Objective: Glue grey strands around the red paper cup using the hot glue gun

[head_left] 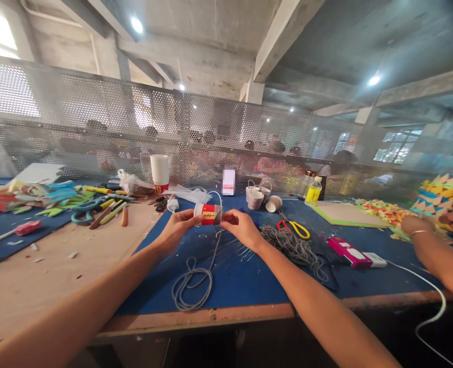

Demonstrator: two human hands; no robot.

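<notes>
A red and white paper cup (208, 214) lies sideways in the air above the blue table mat, gripped by my left hand (172, 229). Grey cord covers the cup's right end. There my right hand (243, 228) has its fingers pinched together on the cord at the cup's edge; the exact fingertip contact is small and partly hidden. From the cup a length of grey cord (192, 292) runs down and lies in loose loops on the mat. Beyond my right hand stand cord-wrapped cups (254, 198), and one similar cup (273, 203) rests on its side.
Right of my hands are a grey cord heap (293, 248), yellow-handled scissors (301, 230), a pink box (349, 252) and a bottle (313, 191). A cup stack (159, 171) and phone (229, 182) stand behind; tools (107, 207) lie left. Another person's hand (420, 225) is far right.
</notes>
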